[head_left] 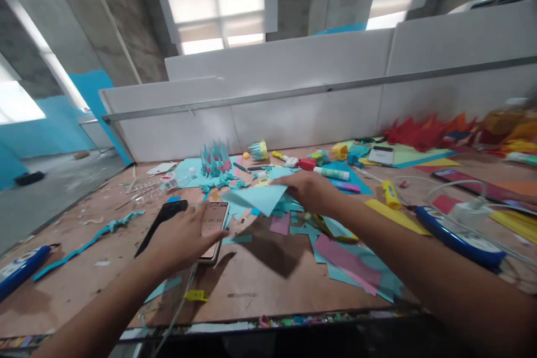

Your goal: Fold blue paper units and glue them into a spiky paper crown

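Your left hand (184, 240) lies flat, fingers spread, on the phone (213, 229) near the front of the desk (251, 285), thumb at the screen; nothing gripped. The screen reads roughly "00:00", likely a timer at zero. Your right hand (312, 190) pinches a light blue paper sheet (255, 198), lifted just above the pile of blue and pink scraps (348, 263) at centre. I'd judge this as timer setup with one sheet picked for folding. Next move probably calls for a clean tap on the phone, then both hands on the sheet. Folded blue pieces (216, 159) stand further back. Glue stick (333, 173) labels are too small to read.
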{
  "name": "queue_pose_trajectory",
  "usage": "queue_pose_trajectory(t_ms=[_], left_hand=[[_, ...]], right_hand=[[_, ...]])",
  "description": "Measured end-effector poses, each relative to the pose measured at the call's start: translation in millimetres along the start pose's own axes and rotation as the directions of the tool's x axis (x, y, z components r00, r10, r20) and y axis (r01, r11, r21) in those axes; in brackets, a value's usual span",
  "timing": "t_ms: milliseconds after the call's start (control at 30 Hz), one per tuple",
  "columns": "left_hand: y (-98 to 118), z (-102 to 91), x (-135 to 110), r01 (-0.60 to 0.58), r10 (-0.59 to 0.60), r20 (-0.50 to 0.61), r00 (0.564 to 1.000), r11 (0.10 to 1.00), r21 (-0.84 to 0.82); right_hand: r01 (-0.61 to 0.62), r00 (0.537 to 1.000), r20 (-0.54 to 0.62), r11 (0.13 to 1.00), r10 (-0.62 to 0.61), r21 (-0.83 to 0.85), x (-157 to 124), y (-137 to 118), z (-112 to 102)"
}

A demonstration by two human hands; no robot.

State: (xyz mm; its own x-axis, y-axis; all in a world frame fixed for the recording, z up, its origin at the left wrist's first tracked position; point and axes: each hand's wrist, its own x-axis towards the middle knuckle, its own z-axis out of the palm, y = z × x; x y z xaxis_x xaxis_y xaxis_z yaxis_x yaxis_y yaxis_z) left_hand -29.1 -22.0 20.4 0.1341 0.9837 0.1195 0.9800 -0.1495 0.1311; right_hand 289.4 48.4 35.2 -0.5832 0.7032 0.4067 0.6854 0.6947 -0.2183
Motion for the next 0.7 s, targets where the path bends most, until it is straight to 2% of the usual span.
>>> queue_pose_trajectory(t_ms=[33, 67, 100, 133, 167, 200, 233, 267, 300, 333, 400, 433, 500, 533, 600, 667, 700], left_hand=[[2, -3.5, 0, -0.016, 0.011, -0.063, 0.998, 0.997, -0.072], [5, -6.8, 2, -0.036, 0.018, -0.106, 0.994, 0.985, -0.17], [11, -9.7, 4, -0.056, 0.02, -0.122, 0.992, 0.952, -0.302], [18, -11.6, 7, -0.074, 0.019, -0.122, 0.992, 0.883, -0.464], [26, -12.6, 10, -0.08, 0.022, -0.101, 0.995, 0.777, -0.624], [35, -12.3, 14, -0.076, 0.039, -0.067, 0.997, 0.637, -0.768], [44, -10.8, 18, -0.075, 0.064, -0.05, 0.997, 0.483, -0.873], [53, -8.5, 22, -0.069, 0.107, -0.035, 0.994, 0.336, -0.939], [61, -5.5, 26, -0.061, 0.162, -0.028, 0.986, 0.201, -0.978], [68, -2.2, 29, -0.052, 0.212, -0.03, 0.977, 0.1, -0.994], [79, 4.0, 32, -0.056, 0.274, -0.074, 0.959, -0.075, -0.996], [83, 6.4, 32, -0.065, 0.285, -0.107, 0.953, -0.151, -0.986], [89, 9.5, 31, -0.085, 0.268, -0.164, 0.949, -0.283, -0.955], [91, 10.5, 30, -0.082, 0.238, -0.165, 0.957, -0.321, -0.944], [96, 11.8, 30, -0.067, 0.139, -0.12, 0.983, -0.335, -0.94], [99, 13.7, 34, -0.075, -0.007, -0.076, 0.997, -0.314, -0.946], [100, 15.0, 36, -0.085, -0.072, -0.066, 0.995, -0.301, -0.95]], right_hand=[[-0.016, 0.985, -0.17, 0.987, 0.043, 0.157, 0, 0, -8], [0.002, 0.931, -0.343, 0.937, 0.125, 0.349, 0, -1, -14], [0.059, 0.852, -0.47, 0.847, 0.233, 0.528, 1, -2, -20], [0.133, 0.775, -0.532, 0.735, 0.342, 0.665, 3, -3, -23], [0.202, 0.718, -0.55, 0.628, 0.427, 0.751, 5, -5, -24], [0.257, 0.688, -0.543, 0.538, 0.482, 0.803, 7, -6, -22], [0.288, 0.675, -0.533, 0.482, 0.511, 0.827, 8, -8, -18], [0.294, 0.664, -0.53, 0.468, 0.528, 0.833, 9, -9, -12], [0.277, 0.662, -0.535, 0.491, 0.526, 0.826, 9, -9, -5], [0.248, 0.667, -0.548, 0.544, 0.504, 0.802, 7, -10, 2], [0.217, 0.718, -0.551, 0.615, 0.426, 0.758, 1, -10, 15], [0.214, 0.759, -0.549, 0.662, 0.35, 0.718, -3, -9, 21], [0.243, 0.847, -0.517, 0.776, 0.122, 0.582, -10, -8, 28], [0.26, 0.88, -0.475, 0.808, 0.027, 0.529, -12, -8, 31], [0.294, 0.926, -0.359, 0.825, -0.12, 0.483, -16, -8, 32], [0.298, 0.949, -0.248, 0.808, -0.194, 0.509, -17, -12, 32], [0.273, 0.959, -0.216, 0.788, -0.181, 0.552, -18, -15, 32]])
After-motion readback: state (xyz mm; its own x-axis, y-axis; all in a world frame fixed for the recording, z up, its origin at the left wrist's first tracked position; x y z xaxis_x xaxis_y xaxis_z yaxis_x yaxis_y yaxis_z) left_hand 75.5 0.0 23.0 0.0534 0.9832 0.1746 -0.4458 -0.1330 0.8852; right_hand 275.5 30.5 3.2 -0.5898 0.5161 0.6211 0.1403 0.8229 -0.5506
